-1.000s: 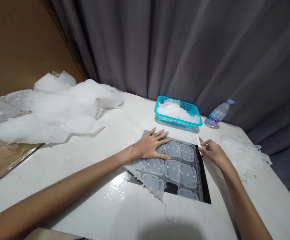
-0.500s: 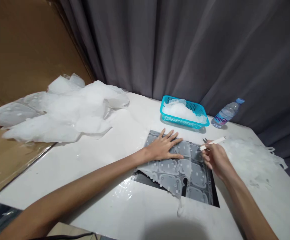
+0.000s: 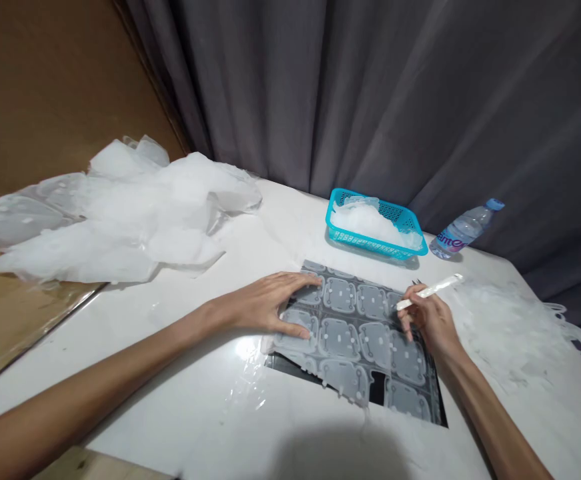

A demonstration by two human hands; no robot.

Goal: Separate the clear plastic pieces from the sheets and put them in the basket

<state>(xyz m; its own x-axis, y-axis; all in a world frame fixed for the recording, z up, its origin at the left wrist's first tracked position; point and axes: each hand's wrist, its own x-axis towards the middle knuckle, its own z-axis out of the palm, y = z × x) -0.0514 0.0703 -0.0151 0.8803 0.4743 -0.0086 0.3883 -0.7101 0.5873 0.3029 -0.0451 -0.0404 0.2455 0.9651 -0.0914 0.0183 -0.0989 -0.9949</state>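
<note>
A translucent plastic sheet of rounded, embossed panels (image 3: 340, 339) lies over a black backing (image 3: 378, 387) on the white table. Its lower left edge is ragged, and a gap near the front bares the black. My left hand (image 3: 270, 300) rests at the sheet's left side, thumb and fingers spread, holding nothing. Above the sheet's right edge, my right hand (image 3: 431, 323) is closed around a slim white stick-like tool (image 3: 443, 285). Small dark pointed tips (image 3: 416, 283) show just behind those fingers; what they belong to is hidden.
A teal basket (image 3: 376, 250) with white translucent pieces stands behind the sheet, a water bottle (image 3: 463, 230) to its right. Crumpled translucent sheeting (image 3: 135, 213) is heaped at left. Many loose clear pieces (image 3: 507, 327) lie at right. A grey curtain (image 3: 370, 100) hangs behind.
My left hand has slid left from the sheet's middle to its left side, uncovering panels. My right hand still holds the white tool, its angle slightly steeper. The view has shifted a little.
</note>
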